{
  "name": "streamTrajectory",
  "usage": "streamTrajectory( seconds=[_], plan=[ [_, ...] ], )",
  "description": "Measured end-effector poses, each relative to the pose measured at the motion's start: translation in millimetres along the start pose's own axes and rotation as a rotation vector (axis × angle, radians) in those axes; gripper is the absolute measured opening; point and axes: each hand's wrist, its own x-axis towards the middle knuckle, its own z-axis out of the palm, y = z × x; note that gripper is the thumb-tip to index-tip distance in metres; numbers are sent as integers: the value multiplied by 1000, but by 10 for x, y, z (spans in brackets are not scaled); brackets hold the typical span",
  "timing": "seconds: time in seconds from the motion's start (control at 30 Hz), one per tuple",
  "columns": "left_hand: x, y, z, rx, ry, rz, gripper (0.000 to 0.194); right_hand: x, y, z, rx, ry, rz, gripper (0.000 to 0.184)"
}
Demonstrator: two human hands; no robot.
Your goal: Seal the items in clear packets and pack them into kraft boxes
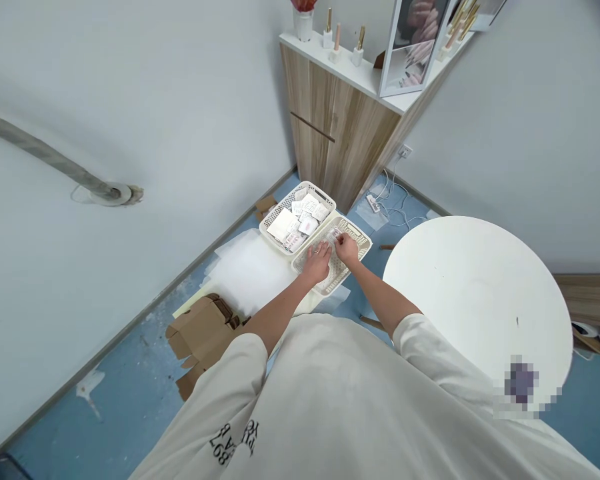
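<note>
My right hand (347, 249) is over the right-hand cream plastic basket (364, 244), its fingers pinched at the edge of a small clear packet (334, 233) with pinkish marks. Beside it, my left hand (318, 262) reaches into the same basket with fingers stretched out, close to or touching the packet's near side; the exact contact is too small to make out. Pale contents in the bottom of this basket are partly hidden by my hands. Right against it stands a second cream basket (265, 232), filled with white cards and small packets (300, 217).
White sheets (253, 267) and flattened brown cardboard boxes (203, 333) lie left of the baskets. A round white table (475, 287) stands at right. Behind are a wooden cabinet (325, 113) bearing bottles and a picture frame, and a power strip (373, 203) with cables.
</note>
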Motion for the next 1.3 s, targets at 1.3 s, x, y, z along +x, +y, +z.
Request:
streamTrajectory(
  seconds=[1.3],
  plan=[
    [-156, 4028, 1978, -349, -554, 90, 50, -3301, 4409, -1959, 411, 286, 672, 24]
  ],
)
